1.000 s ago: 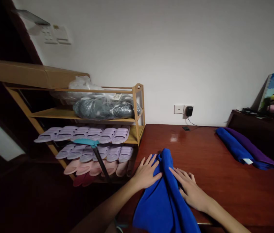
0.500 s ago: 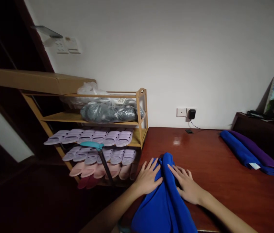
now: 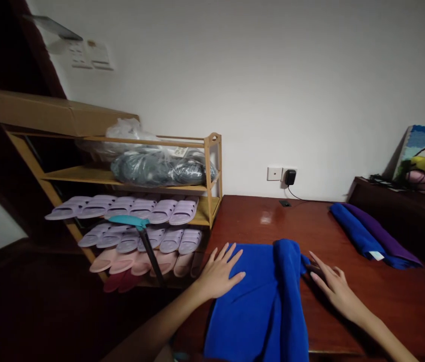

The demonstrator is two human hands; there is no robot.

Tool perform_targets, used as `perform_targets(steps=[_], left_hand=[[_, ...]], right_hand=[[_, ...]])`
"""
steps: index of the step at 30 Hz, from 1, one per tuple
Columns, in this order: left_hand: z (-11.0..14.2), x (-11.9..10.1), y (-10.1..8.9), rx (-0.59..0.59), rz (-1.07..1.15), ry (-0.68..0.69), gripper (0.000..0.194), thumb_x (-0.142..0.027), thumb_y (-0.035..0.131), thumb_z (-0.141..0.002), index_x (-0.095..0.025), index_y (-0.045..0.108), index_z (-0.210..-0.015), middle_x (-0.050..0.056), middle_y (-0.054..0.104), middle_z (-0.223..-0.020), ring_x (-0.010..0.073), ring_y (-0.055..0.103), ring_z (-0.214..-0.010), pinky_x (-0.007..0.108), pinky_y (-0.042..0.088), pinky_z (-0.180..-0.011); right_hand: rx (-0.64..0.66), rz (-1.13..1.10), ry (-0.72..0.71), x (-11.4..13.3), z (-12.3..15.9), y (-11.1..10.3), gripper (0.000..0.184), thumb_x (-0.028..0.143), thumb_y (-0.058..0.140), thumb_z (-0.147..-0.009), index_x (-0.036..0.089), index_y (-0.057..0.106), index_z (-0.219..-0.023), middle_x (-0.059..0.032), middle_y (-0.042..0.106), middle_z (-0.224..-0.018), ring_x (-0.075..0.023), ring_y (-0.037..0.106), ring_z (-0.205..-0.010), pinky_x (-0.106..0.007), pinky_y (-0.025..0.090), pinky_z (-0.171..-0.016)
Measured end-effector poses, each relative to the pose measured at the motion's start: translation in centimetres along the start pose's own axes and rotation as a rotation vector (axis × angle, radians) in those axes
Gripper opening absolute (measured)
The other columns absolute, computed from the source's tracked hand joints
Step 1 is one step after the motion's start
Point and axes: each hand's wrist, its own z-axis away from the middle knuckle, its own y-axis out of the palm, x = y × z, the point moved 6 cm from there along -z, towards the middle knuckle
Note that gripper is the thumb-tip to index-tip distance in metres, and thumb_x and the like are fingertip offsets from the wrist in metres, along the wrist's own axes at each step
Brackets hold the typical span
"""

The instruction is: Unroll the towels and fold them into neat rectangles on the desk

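A blue towel [image 3: 248, 296] lies on the glossy reddish-brown table [image 3: 246, 216], its left part spread flat and its right part gathered into a thick, loose roll that runs from the far edge toward the person; its near end passes out of view at the bottom. The left hand [image 3: 217, 274] rests palm down on the flat part near its left edge, fingers spread, its grip released. The right hand [image 3: 331, 289] is beside the roll, thumb and forefinger at a small corner of cloth that sticks out to the right; whether its grip is pinching that corner, I cannot tell. Farther right on the table, a rolled blue cloth [image 3: 350, 229] with a white label [image 3: 377, 255] lies alongside a rolled purple cloth [image 3: 382, 229]. To the left stands a wooden shoe rack [image 3: 208, 176] with rows of lavender slippers [image 3: 163, 211]
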Motion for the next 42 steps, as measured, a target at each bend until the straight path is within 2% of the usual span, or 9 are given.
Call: perform_targets(steps=[4, 7, 14, 22, 25, 28, 32, 36, 42], left_hand=[[0.0, 0.3, 0.1, -0.016, -0.009, 0.009, 0.066, -0.066, 0.028, -0.089, -0.032, 0.026, -0.146, 0.004, 0.019, -0.154, 0.0292, 0.011, -0.142, 0.055, 0.014, -0.11], [0.0, 0.5, 0.1, -0.021, -0.025, 0.015, 0.066, -0.066, 0.027, -0.09, -0.033, 0.024, -0.146, 0.004, 0.019, -0.154, 0.0295, 0.013, -0.141, 0.055, 0.015, -0.11], [0.1, 0.9, -0.2, -0.012, -0.078, 0.006, 0.065, -0.065, 0.027, -0.09, -0.034, 0.02, -0.147, 0.004, 0.017, -0.154, 0.0296, 0.015, -0.141, 0.055, 0.018, -0.109], [-0.3, 2.5, -0.5, 0.01, -0.11, -0.038, 0.065, -0.065, 0.028, -0.09, -0.032, 0.023, -0.147, 0.005, 0.017, -0.154, 0.0292, 0.015, -0.141, 0.055, 0.019, -0.108], [-0.2, 2.5, -1.4, -0.028, -0.153, -0.072, 0.065, -0.062, 0.031, -0.091, -0.029, 0.025, -0.147, 0.008, 0.016, -0.154, 0.0299, 0.015, -0.141, 0.056, 0.02, -0.108], [0.4, 1.6, -2.0, -0.108, -0.188, -0.068, 0.062, -0.055, 0.033, -0.093, -0.026, 0.025, -0.147, 0.009, 0.018, -0.154, 0.0286, 0.017, -0.141, 0.054, 0.021, -0.108], [1.8, 0.1, -0.8, -0.082, -0.148, -0.022, 0.061, -0.056, 0.028, -0.094, -0.028, 0.022, -0.148, 0.005, 0.021, -0.153, 0.0255, 0.02, -0.14, 0.05, 0.025, -0.109], [3.1, -0.1, 0.2, -0.011, -0.145, -0.017, 0.061, -0.058, 0.028, -0.093, -0.031, 0.021, -0.147, 0.003, 0.019, -0.153, 0.026, 0.019, -0.14, 0.052, 0.023, -0.109], [3.6, 1.0, -1.0, 0.002, -0.168, -0.003, 0.06, -0.059, 0.031, -0.092, -0.034, 0.022, -0.146, 0.003, 0.02, -0.153, 0.0283, 0.021, -0.14, 0.056, 0.022, -0.109]], right_hand=[[-0.097, 0.157, 0.012, -2.6, 1.2, -1.5, 0.053, 0.056, 0.033, -0.091, 0.029, 0.043, -0.136, -0.0054, 0.053, -0.134, -0.0235, 0.043, -0.127, -0.048, 0.026, -0.105], [-0.12, 0.281, 0.031, -4.2, 1.9, -2.4, 0.052, 0.06, 0.037, -0.088, 0.029, 0.055, -0.126, -0.0052, 0.054, -0.133, -0.0257, 0.04, -0.13, -0.048, 0.027, -0.104], [-0.208, 0.415, 0.109, -8.1, 2.5, -4.3, 0.063, 0.068, 0.038, -0.083, 0.025, 0.058, -0.124, -0.009, 0.056, -0.129, -0.0282, 0.044, -0.126, -0.047, 0.028, -0.102], [-0.077, 0.306, 0.212, -13.0, 0.7, -4.5, 0.066, 0.064, 0.04, -0.081, 0.028, 0.046, -0.135, -0.0104, 0.049, -0.137, -0.0299, 0.042, -0.128, -0.052, 0.028, -0.101], [-0.142, 0.295, 0.242, -12.1, 0.7, -4.6, 0.054, 0.053, 0.032, -0.087, 0.027, 0.049, -0.131, -0.0093, 0.051, -0.135, -0.0293, 0.042, -0.128, -0.052, 0.03, -0.099], [-0.224, 0.284, 0.15, -9.1, 1.2, -3.5, 0.049, 0.047, 0.029, -0.091, 0.026, 0.048, -0.131, -0.0094, 0.058, -0.126, -0.0261, 0.05, -0.118, -0.046, 0.034, -0.095], [-0.269, 0.242, 0.121, -6.8, 1.4, -1.8, 0.049, 0.045, 0.024, -0.094, 0.023, 0.043, -0.134, -0.01, 0.061, -0.119, -0.0234, 0.054, -0.111, -0.042, 0.036, -0.092], [-0.339, 0.317, 0.135, -7.5, 0.5, -1.9, 0.05, 0.044, 0.021, -0.095, 0.021, 0.044, -0.133, -0.0116, 0.06, -0.12, -0.0255, 0.051, -0.115, -0.047, 0.033, -0.094], [-0.355, 0.475, 0.107, -10.3, -0.3, -3.2, 0.052, 0.041, 0.02, -0.095, 0.018, 0.044, -0.134, -0.0134, 0.059, -0.124, -0.0266, 0.046, -0.123, -0.048, 0.032, -0.095]])
